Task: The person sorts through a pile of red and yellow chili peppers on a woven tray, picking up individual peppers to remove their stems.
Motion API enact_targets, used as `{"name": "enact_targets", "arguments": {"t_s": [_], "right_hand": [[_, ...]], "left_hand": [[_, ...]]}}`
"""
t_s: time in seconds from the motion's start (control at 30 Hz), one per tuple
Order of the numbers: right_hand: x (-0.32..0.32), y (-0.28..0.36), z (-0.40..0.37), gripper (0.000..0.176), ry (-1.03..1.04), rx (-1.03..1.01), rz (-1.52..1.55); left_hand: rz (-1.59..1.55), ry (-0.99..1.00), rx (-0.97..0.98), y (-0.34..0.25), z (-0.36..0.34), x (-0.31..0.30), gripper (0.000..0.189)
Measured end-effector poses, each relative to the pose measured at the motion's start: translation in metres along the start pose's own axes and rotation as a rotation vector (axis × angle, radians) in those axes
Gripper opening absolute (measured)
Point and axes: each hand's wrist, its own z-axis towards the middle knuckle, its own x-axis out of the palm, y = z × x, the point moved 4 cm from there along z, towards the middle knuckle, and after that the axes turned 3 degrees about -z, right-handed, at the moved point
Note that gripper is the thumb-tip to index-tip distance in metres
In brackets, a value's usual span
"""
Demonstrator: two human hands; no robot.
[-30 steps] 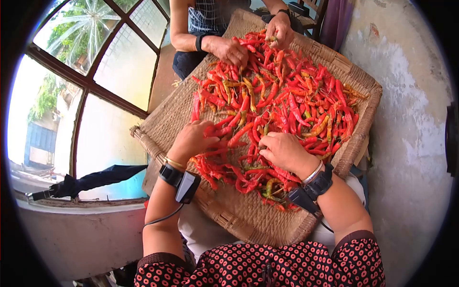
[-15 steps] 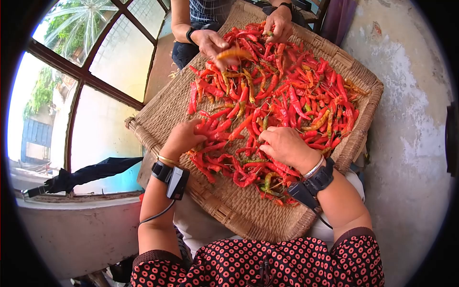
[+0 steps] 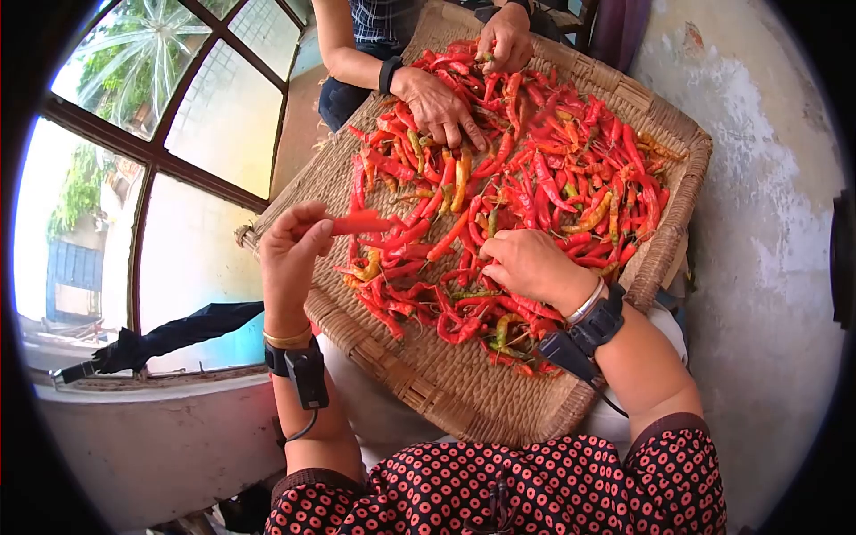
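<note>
Raised over the left side of the woven tray (image 3: 294,218), my left hand (image 3: 296,245) pinches a red chili pepper (image 3: 361,222), slightly smeared by motion. My right hand (image 3: 535,270) rests on the pile of chili peppers (image 3: 464,259), its fingers curled down among them. What those fingertips grip, if anything, is hidden. Most peppers are red and wrinkled; a few are yellow, orange or greenish.
Across the tray, another person's hands (image 3: 439,105) work in the same pile. At left is a framed window (image 3: 209,201) with a folded black umbrella (image 3: 178,337) on its sill. A stained wall (image 3: 758,223) stands at right.
My left hand has lifted from the pile and moved up-left with a red chili pepper. My right hand stays nearly in place. The other person's hand has lowered onto the peppers, no longer holding up a yellow-orange one.
</note>
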Motion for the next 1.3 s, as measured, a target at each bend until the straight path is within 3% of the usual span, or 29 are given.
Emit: {"name": "enact_targets", "arguments": {"t_s": [0.1, 0.17, 0.27, 0.33, 0.4, 0.5, 0.57, 0.67, 0.73, 0.97, 1.07, 1.13, 1.17, 1.23, 1.27, 1.3], "right_hand": [[-0.009, 0.003, 0.003, 0.029, -0.179, -0.028, 0.083], [-0.026, 0.007, 0.004, 0.037, -0.282, 0.088, 0.414], [-0.027, 0.006, 0.003, 0.043, -0.234, 0.117, 0.576], [-0.024, 0.004, 0.003, 0.038, -0.178, 0.135, 0.549], [-0.014, 0.002, 0.003, 0.033, -0.223, 0.035, 0.301], [-0.012, 0.002, 0.006, 0.022, -0.197, 0.019, 0.302], [-0.013, 0.001, 0.006, 0.020, -0.171, -0.006, 0.299], [-0.017, -0.014, 0.005, 0.018, -0.207, 0.207, 0.296], [-0.021, -0.020, 0.005, 0.018, -0.083, 0.331, 0.238], [-0.022, -0.030, 0.005, 0.015, -0.078, 0.365, 0.327], [-0.034, -0.027, 0.017, 0.022, -0.030, 0.497, 0.496], [-0.043, -0.028, 0.030, 0.029, -0.159, 0.472, 0.871], [-0.041, -0.022, 0.035, 0.029, -0.159, 0.473, 0.857], [-0.048, -0.009, 0.044, 0.035, -0.585, 0.353, 1.242], [-0.049, -0.010, 0.041, 0.035, -0.583, 0.350, 1.230], [-0.043, -0.014, 0.037, 0.038, -0.411, 0.381, 1.054]], "left_hand": [[0.028, 0.196, -0.039, -0.005, 0.002, 0.037, 0.006], [0.027, 0.321, -0.101, -0.002, -0.001, 0.069, 0.003], [0.020, 0.390, -0.095, 0.014, -0.004, 0.100, 0.001], [-0.020, 0.426, -0.146, 0.023, -0.003, 0.110, 0.006], [-0.038, 0.428, -0.160, 0.029, -0.004, 0.110, 0.008], [-0.089, 0.529, -0.210, 0.036, -0.005, 0.105, 0.012], [-0.132, 0.484, -0.200, 0.039, -0.002, 0.100, 0.014], [-0.194, 0.390, -0.237, 0.046, 0.006, 0.086, 0.016], [-0.073, 0.321, -0.279, 0.047, 0.012, 0.078, 0.012], [-0.090, 0.275, -0.224, 0.042, 0.019, 0.073, 0.009], [-0.091, 0.313, -0.204, 0.046, 0.019, 0.074, 0.009], [-0.118, 0.311, -0.220, 0.048, 0.021, 0.075, 0.008], [-0.133, 0.310, -0.240, 0.049, 0.021, 0.075, 0.008], [-0.200, 0.304, -0.245, 0.048, 0.020, 0.074, 0.008], [-0.253, 0.301, -0.255, 0.048, 0.021, 0.074, 0.008], [-0.263, 0.299, -0.251, 0.048, 0.023, 0.072, 0.008]]}}
